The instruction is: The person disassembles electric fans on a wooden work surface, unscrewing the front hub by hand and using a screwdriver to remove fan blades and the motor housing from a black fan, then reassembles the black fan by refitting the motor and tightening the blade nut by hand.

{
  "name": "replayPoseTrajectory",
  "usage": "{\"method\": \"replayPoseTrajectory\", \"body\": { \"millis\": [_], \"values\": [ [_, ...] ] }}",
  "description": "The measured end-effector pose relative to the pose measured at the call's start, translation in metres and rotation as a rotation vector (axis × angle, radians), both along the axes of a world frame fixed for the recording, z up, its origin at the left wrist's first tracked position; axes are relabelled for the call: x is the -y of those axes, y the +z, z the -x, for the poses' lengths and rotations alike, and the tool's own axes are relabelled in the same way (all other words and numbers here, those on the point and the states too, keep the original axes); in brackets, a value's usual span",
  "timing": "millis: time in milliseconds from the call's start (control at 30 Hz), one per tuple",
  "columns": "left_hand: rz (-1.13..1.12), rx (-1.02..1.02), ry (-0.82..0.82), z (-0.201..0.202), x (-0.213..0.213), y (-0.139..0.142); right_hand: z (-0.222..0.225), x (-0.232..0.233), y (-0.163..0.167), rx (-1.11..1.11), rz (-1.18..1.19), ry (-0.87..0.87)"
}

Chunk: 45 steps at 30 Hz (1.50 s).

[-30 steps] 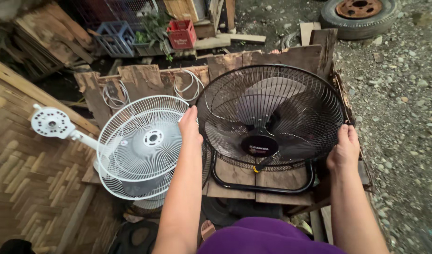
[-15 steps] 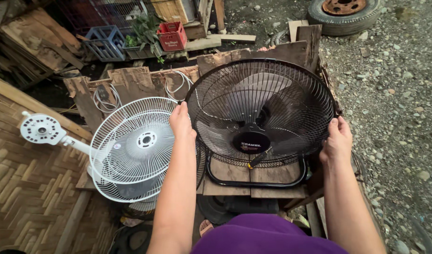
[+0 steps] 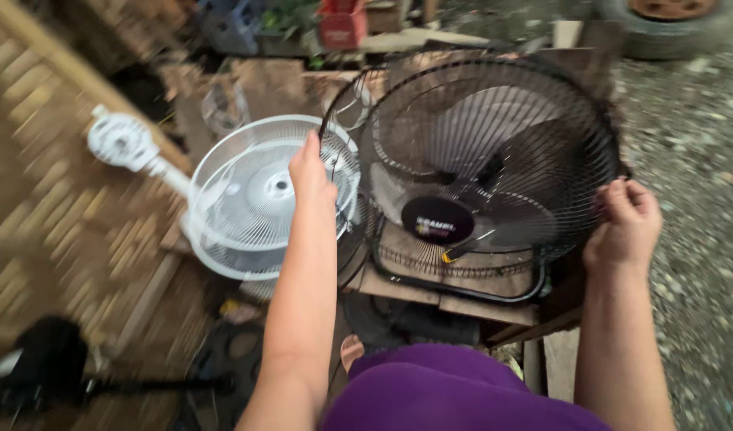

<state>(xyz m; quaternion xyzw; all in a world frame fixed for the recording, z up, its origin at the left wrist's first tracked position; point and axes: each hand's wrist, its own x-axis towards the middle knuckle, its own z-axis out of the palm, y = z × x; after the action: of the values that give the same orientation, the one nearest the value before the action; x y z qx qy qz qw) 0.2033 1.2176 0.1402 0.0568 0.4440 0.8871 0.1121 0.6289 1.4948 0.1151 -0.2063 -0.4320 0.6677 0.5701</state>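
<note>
swinging open since earlier, black fan grille [image 3: 494,152] between both hands.

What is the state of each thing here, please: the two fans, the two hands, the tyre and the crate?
black fan: front grille on, held at both sides, blades blurred.
white fan: tilted, grille on, lying beside the black fan.
left hand: grips the black grille's left rim.
right hand: grips the right rim.
tyre: lying flat on gravel.
red crate: upright, contents unclear.
</note>
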Motion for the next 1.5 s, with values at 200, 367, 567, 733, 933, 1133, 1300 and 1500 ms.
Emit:
{"method": "replayPoseTrajectory", "body": {
  "millis": [200,367,567,733,933,1133,1300,1500],
  "values": [
    [0.104,-0.119,0.141,0.026,0.077,0.07,0.039,0.036,0.033,-0.044,0.009,0.283],
    [0.1,-0.189,0.187,0.054,0.146,0.113,0.097,0.07,0.048,-0.112,-0.082,0.541],
    [0.041,-0.141,0.305,0.106,0.215,0.136,0.206,0.117,0.051,-0.331,0.041,0.707],
    [-0.046,0.13,0.053,0.129,0.299,0.143,0.298,0.172,0.042,-0.334,-0.086,0.759],
    [-0.056,0.155,-0.269,0.17,0.385,0.086,0.385,0.214,0.048,-0.302,-0.143,0.821],
    [-0.283,0.096,-0.155,0.265,0.426,-0.021,0.486,0.25,0.029,-0.235,0.013,0.539],
    [-0.279,0.246,0.104,0.324,0.425,-0.071,0.538,0.303,-0.021,0.02,0.212,0.511],
    [-0.306,0.225,0.121,0.372,0.421,-0.09,0.543,0.386,-0.049,0.502,0.642,0.71]
  ]
}}
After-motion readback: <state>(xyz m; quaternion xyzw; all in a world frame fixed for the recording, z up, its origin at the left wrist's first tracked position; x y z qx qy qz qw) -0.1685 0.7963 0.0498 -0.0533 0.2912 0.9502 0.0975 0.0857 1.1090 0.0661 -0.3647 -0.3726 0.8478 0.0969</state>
